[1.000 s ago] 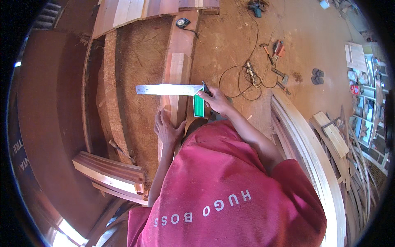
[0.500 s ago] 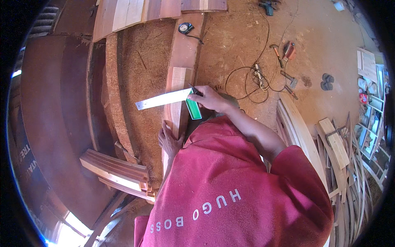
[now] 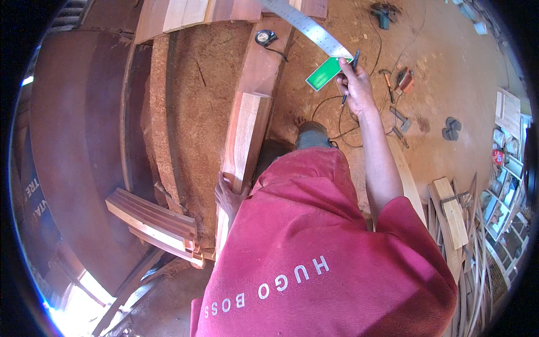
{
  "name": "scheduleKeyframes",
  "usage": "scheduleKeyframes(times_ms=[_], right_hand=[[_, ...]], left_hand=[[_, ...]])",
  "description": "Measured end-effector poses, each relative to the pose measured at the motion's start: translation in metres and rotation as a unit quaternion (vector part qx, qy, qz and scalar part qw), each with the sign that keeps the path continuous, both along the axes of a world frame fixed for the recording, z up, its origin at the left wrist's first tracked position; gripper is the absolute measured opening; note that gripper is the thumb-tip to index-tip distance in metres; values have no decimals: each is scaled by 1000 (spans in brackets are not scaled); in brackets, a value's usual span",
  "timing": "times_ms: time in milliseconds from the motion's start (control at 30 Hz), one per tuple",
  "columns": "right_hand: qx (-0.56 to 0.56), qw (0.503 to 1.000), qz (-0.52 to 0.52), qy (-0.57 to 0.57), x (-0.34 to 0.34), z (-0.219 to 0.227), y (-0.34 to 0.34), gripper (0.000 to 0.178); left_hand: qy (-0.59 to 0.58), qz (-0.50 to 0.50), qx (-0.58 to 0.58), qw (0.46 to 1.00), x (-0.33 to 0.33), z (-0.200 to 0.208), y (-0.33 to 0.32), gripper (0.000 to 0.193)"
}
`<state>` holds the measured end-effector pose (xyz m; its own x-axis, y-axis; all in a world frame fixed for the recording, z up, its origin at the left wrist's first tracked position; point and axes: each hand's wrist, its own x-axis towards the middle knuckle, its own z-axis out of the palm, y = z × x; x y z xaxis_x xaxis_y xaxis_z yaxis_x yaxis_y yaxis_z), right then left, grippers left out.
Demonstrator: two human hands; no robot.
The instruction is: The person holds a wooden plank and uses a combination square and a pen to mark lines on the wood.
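Observation:
Away from the wood, to the right, my right hand (image 3: 357, 90) grips a try square (image 3: 325, 74) by its green stock, and its metal blade slants toward the far left. A dark, slim pen-like tool (image 3: 356, 58) is also caught between those fingers. My left hand (image 3: 227, 195) is curled against the left edge of a short wooden board (image 3: 243, 129), partly hidden by my red shirt. That board lies on top of a longer reddish plank (image 3: 263, 64). Farther up the plank sits a black tape measure (image 3: 265, 38) with a dark strap.
On the sandy floor at right lie a hammer (image 3: 387, 84), a red-brown power tool (image 3: 404, 80), looped cables and a pair of sandals (image 3: 451, 128). Stacked curved wood pieces (image 3: 151, 218) stand at left beside large brown panels (image 3: 101, 140). Timber strips (image 3: 452, 216) lie at right.
My right hand has lifted the try square off the board and carried it right and farther away, turning its blade toward the far left. My left hand stays at the board.

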<state>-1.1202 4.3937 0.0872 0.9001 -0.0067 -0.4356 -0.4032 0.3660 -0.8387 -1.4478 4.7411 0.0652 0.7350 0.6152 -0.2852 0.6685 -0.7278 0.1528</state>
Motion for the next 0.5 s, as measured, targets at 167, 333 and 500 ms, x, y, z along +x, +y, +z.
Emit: scheduleKeyframes(times_ms=[167,333,500], right_hand=[[-44,988,132,-64,-24,-6,46,26],[-20,949,301,-90,-69,-55,110,27],[24,940,339,-25,-86,-44,133,26]], left_hand=[[-141,-95,31,985,16,-8,12,97],[-212,-234,5,949,101,20,-6,95],[-238,-400,-15,885,151,18,-22,102]])
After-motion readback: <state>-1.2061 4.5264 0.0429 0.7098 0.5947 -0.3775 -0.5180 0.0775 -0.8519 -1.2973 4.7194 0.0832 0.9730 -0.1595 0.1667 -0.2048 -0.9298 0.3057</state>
